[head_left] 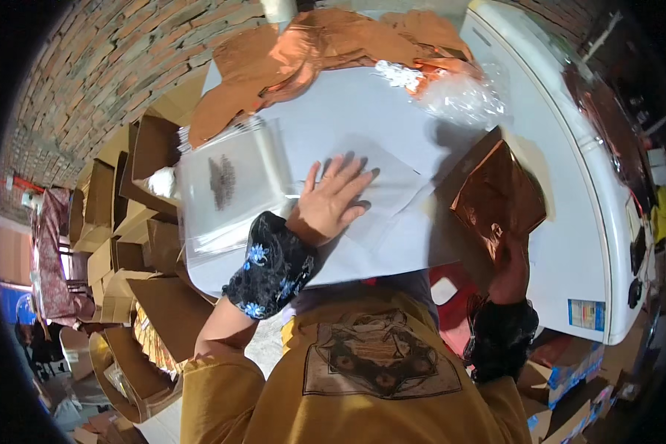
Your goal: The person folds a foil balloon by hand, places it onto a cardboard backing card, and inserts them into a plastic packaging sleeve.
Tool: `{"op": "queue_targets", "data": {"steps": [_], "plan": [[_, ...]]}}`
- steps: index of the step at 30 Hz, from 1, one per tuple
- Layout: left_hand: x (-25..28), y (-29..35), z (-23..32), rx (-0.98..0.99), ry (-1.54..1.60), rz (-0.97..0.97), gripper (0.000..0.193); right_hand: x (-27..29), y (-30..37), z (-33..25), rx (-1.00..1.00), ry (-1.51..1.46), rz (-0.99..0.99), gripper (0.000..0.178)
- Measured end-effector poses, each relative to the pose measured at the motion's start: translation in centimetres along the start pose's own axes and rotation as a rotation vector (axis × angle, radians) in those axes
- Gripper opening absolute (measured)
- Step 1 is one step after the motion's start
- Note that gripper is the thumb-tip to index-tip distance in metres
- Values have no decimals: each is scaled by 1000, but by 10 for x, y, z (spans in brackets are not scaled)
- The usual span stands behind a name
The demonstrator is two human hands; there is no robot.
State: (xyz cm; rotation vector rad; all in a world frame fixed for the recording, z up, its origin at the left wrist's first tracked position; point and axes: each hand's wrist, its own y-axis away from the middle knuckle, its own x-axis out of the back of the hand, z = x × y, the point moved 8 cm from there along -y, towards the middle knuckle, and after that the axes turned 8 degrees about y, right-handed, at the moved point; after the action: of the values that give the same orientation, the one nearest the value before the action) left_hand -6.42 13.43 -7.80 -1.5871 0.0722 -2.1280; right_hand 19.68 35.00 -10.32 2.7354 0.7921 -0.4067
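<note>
My left hand [331, 198] lies flat with its fingers spread on a clear plastic bag [388, 177] on the white table [325, 96]. Beside it, to the left, is a stack of clear plastic bags [229, 177] with a dark printed patch. On the right, my right hand [509, 263] is in shadow, its fingers closed at the lower corner of a folded copper-coloured foil piece [496, 192]. The fingertips are partly hard to make out. The foil is shiny and roughly diamond-shaped.
Large flat copper foil pieces [274, 63] spread along the table's far edge, with crumpled clear plastic [466, 100] at their right end. A white appliance-like surface [570, 222] adjoins on the right. Open cardboard boxes [155, 155] crowd the left, before a brick wall [126, 66].
</note>
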Motion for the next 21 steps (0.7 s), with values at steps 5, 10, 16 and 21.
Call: {"op": "queue_targets", "data": {"steps": [5, 10, 16, 21], "plan": [[20, -13, 22, -15, -5, 158, 65, 29, 6, -4, 29, -34, -32, 35], [-15, 11, 44, 203, 6, 150, 62, 18, 3, 14, -22, -108, -253, 36], [-33, 11, 51, 51, 12, 67, 46, 36, 3, 18, -65, 42, 21, 34], [-37, -8, 23, -21, 126, 5, 47, 44, 3, 26, -105, 172, -27, 32]]}}
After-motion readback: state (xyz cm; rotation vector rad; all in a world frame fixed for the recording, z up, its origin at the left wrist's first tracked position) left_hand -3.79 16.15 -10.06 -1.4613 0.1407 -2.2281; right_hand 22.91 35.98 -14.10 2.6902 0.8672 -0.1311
